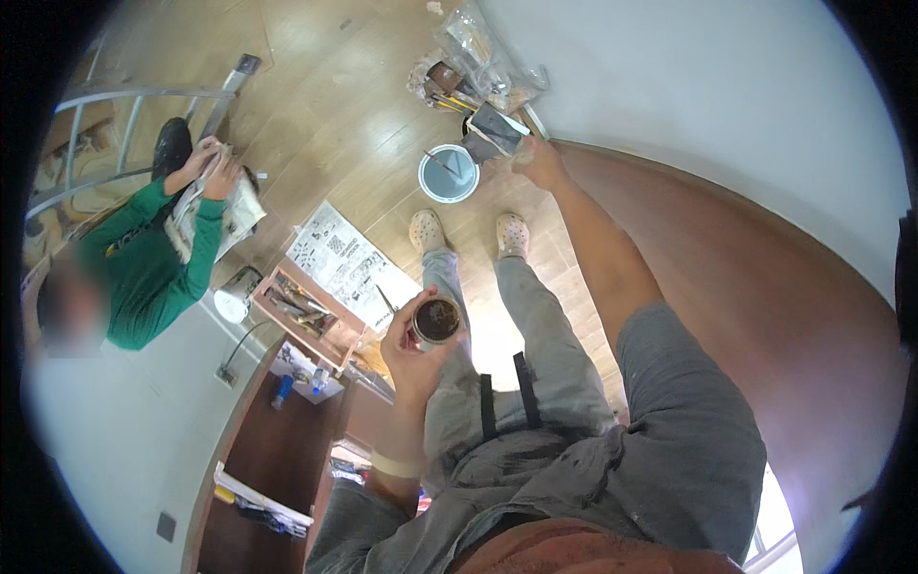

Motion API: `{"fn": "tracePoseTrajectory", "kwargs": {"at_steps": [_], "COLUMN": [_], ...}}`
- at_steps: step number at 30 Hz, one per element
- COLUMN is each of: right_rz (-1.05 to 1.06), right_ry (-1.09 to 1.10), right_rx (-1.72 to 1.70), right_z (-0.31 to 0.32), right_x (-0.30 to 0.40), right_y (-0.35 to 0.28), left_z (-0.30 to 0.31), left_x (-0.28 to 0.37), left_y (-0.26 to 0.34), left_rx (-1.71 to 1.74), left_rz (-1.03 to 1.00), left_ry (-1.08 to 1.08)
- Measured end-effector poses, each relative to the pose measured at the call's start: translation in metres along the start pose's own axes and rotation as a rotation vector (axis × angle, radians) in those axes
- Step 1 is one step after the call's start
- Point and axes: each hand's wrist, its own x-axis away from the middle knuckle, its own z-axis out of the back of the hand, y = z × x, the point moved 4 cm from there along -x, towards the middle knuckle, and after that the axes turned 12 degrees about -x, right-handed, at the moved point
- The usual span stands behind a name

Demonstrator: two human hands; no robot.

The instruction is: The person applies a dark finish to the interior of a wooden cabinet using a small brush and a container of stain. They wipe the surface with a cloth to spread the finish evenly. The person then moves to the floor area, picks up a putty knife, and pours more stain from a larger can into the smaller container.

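My left hand (419,351) is wrapped around a small round container (437,320) with dark brown contents, held in front of my legs. My right hand (538,163) reaches out ahead and grips a flat dark sheet with a white edge (498,129); its exact kind is unclear. Just left of that hand, a round white bucket (449,173) stands on the floor, holding greyish liquid or an inner surface, with a thin brush or stick (441,163) in it.
A co-worker in a green top (154,265) handles cloth or paper at left, beside a metal ladder (136,93). Nearby are a wooden tool box (308,312), printed sheets (351,258) and a dark shelf (265,459). Plastic-wrapped items (477,50) lie by the wall.
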Motion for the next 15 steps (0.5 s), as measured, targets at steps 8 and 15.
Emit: {"fn": "tracePoseTrajectory", "kwargs": {"at_steps": [8, 15], "right_rz": [-0.04, -0.07], "right_ry": [0.11, 0.21], "right_rx": [-0.03, -0.108], "right_z": [-0.046, -0.053], "right_x": [-0.094, -0.088], "right_y": [0.016, 0.017], "left_z": [0.011, 0.029], "left_x": [-0.046, -0.06], "left_y": [-0.078, -0.086], "left_rx": [-0.012, -0.032], "left_rz": [0.192, 0.133], "left_ry": [-0.122, -0.195]}}
